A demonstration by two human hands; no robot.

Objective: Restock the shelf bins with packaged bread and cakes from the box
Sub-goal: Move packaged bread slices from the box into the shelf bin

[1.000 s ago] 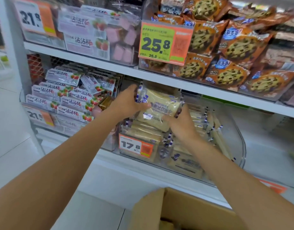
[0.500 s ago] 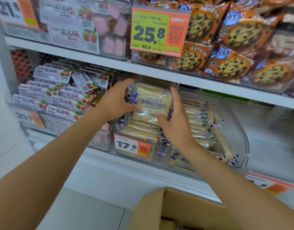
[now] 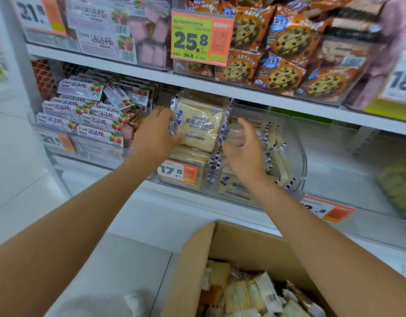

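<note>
Shop shelving, white boards with clear tubs along the front edges. Middle shelf (image 3: pixel 243 92): a clear bin (image 3: pixel 299 143) holds rows of sliced bread, with a 17.8 price tag (image 3: pixel 178 171) on its front wall.

One bread pack (image 3: pixel 200 126) stands upright on top of the stack at the bin's left end. The left hand (image 3: pixel 154 136) grips its left edge, thumb on the front.

The right hand (image 3: pixel 243 152), which clasped the pack's right side half a second ago, is off it now. Its fingers are loosely spread and hold nothing, just beside the right edge.

Strawberry packs (image 3: pixel 83 115) fill the tub to the left; cookie bags (image 3: pixel 286 42) sit on the shelf above.

The box (image 3: pixel 220 248) at the bottom edge shows more of its inside than before, with wrapped cakes heaped in it.
</note>
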